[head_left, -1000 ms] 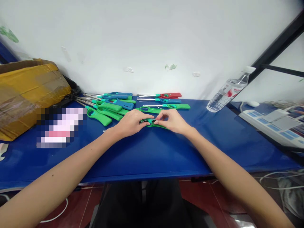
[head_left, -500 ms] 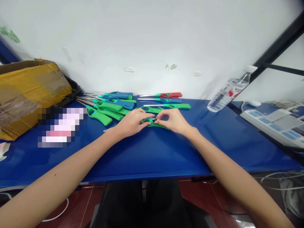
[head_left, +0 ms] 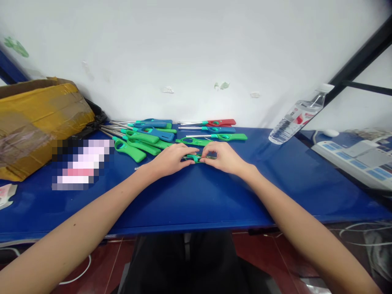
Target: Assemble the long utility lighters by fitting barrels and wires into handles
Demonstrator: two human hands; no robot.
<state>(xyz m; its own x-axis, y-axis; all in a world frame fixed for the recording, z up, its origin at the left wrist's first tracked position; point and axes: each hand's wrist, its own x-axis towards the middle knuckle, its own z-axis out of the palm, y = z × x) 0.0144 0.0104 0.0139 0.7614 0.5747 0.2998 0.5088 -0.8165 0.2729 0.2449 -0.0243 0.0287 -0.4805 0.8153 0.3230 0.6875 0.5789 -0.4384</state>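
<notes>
Both hands meet over a green lighter casing (head_left: 196, 158) low above the blue table. My left hand (head_left: 173, 159) grips its left end, near a teal part, with thumb and fingers. My right hand (head_left: 223, 157) pinches at its middle and right part; whatever small piece is between those fingertips is too small to name. Just behind the hands lies another green casing (head_left: 192, 141). Green and blue long-necked lighters (head_left: 134, 150) are piled to the left. A red lighter (head_left: 222, 122), a blue one (head_left: 220, 130) and a green one (head_left: 231, 137) lie in a row behind.
A taped cardboard box (head_left: 39, 126) stands at the left, beside a pixelated patch. A water bottle (head_left: 295, 118) leans at the right, near a white device (head_left: 355, 163) and a black frame bar (head_left: 358, 61). The blue table (head_left: 196, 204) ends at its front edge.
My right hand's fingers have shifted slightly at the casing, and a dark piece seen between the hands earlier is now hard to make out. My left hand keeps its grip.
</notes>
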